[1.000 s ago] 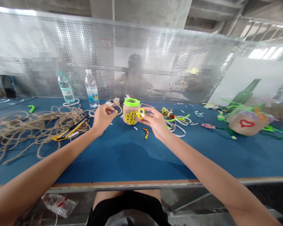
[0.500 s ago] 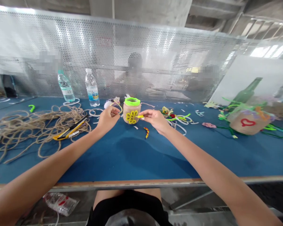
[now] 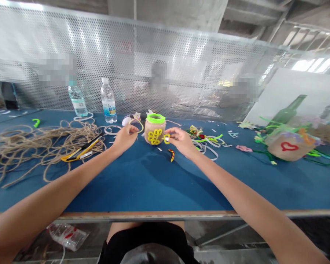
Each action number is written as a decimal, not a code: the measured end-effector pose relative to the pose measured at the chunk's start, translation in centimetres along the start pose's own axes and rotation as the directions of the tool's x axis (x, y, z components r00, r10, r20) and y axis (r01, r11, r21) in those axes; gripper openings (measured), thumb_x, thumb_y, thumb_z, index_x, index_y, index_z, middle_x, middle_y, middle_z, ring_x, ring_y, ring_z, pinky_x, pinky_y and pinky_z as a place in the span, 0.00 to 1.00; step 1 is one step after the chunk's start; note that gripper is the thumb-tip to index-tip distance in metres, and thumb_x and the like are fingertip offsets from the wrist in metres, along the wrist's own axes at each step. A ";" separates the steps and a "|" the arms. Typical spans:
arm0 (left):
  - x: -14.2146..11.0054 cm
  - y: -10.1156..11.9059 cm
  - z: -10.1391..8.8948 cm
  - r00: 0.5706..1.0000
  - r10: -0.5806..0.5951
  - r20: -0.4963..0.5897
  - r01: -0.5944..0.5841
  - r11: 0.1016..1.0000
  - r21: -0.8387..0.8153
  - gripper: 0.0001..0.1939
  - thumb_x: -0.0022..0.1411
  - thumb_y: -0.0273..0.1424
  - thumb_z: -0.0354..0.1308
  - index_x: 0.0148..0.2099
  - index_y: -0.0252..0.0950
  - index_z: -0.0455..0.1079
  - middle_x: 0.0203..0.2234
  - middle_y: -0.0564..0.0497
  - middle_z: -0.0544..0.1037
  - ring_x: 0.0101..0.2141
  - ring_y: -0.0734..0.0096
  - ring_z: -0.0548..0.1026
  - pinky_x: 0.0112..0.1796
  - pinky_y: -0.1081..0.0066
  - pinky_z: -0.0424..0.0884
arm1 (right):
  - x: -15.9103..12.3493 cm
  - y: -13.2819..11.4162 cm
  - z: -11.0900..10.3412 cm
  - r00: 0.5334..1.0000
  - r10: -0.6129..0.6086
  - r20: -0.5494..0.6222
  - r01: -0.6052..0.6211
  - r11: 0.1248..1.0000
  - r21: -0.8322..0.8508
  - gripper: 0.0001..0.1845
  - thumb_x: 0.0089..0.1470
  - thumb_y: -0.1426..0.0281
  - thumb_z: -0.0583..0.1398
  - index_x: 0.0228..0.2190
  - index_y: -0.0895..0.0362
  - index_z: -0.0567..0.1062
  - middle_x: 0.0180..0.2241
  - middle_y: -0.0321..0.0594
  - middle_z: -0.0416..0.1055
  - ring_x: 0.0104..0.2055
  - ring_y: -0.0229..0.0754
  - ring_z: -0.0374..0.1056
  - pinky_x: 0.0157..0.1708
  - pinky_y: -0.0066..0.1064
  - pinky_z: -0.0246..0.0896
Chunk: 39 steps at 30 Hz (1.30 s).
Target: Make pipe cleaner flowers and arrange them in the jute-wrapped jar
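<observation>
Reading my feed from the left, loose twine (image 3: pixel 41 141) sprawls at mid-left with a cutter (image 3: pixel 84 147) lying diagonally across it, and two bottles (image 3: pixel 78 102) (image 3: pixel 109 104) stand behind. Left of centre I have the left hand (image 3: pixel 127 137), fingertips bunched close together; I cannot tell whether they grip the pale strand (image 3: pixel 142 126) or it only curls behind them. At the centre of the frame the jar (image 3: pixel 155 127) stands upright, its long axis vertical, a yellow flower (image 3: pixel 154 136) on its near side. Just off its right wall, a small yellow ring (image 3: pixel 167 139) is clamped between the right hand's (image 3: pixel 181 141) thumb and fingers. From that hand the jar lies directly left; I judge the right hand the nearer, though whether ring and jar touch I cannot tell. Below them sits a striped strip (image 3: pixel 172 155); farther right, coloured stems (image 3: pixel 209 140), then a heart-marked pot (image 3: pixel 277 151).
</observation>
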<state>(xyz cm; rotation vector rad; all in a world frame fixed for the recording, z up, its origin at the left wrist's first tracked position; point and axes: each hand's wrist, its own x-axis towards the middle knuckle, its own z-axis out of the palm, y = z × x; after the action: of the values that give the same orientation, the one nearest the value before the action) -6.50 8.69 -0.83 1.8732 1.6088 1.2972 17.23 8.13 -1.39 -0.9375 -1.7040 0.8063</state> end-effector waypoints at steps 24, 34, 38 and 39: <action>0.8 -1.1 1.6 0.996 0.040 0.075 -0.046 0.996 0.081 0.09 0.53 0.23 0.53 0.39 0.33 0.66 0.37 0.46 0.75 0.39 0.65 0.75 0.43 0.64 0.72 | 2.0 3.6 1.9 0.987 0.005 -0.161 0.027 0.979 0.201 0.20 0.34 0.78 0.65 0.31 0.55 0.66 0.29 0.32 0.67 0.32 0.37 0.69 0.38 0.35 0.68; 0.3 -0.8 3.0 0.978 0.158 0.138 -0.161 0.987 0.012 0.21 0.51 0.28 0.59 0.48 0.32 0.61 0.42 0.42 0.74 0.41 0.62 0.75 0.43 0.59 0.73 | 1.9 3.2 2.8 0.965 0.017 -0.263 0.016 0.992 0.123 0.17 0.36 0.79 0.64 0.29 0.55 0.65 0.27 0.33 0.68 0.31 0.39 0.70 0.38 0.35 0.68; 0.2 -1.0 4.0 0.942 0.301 0.148 -0.295 0.953 -0.062 0.32 0.49 0.31 0.61 0.56 0.32 0.55 0.49 0.38 0.70 0.49 0.55 0.71 0.49 0.53 0.69 | 1.6 3.0 3.0 0.957 0.010 -0.291 0.010 0.998 0.067 0.15 0.37 0.79 0.63 0.28 0.56 0.66 0.28 0.34 0.69 0.31 0.39 0.70 0.38 0.35 0.68; 0.3 -1.1 4.3 0.935 0.326 0.139 -0.316 0.945 -0.085 0.34 0.48 0.31 0.62 0.57 0.31 0.55 0.49 0.38 0.70 0.49 0.54 0.71 0.50 0.52 0.68 | 1.6 3.0 3.1 0.955 0.014 -0.295 0.004 0.998 0.060 0.14 0.37 0.79 0.63 0.28 0.56 0.65 0.28 0.35 0.69 0.31 0.39 0.70 0.37 0.35 0.68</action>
<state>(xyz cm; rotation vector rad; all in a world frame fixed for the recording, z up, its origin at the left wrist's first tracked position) -3.73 10.50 -3.72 2.2047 1.2078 1.2739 14.59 10.71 -4.07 -0.9694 -1.4111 0.6781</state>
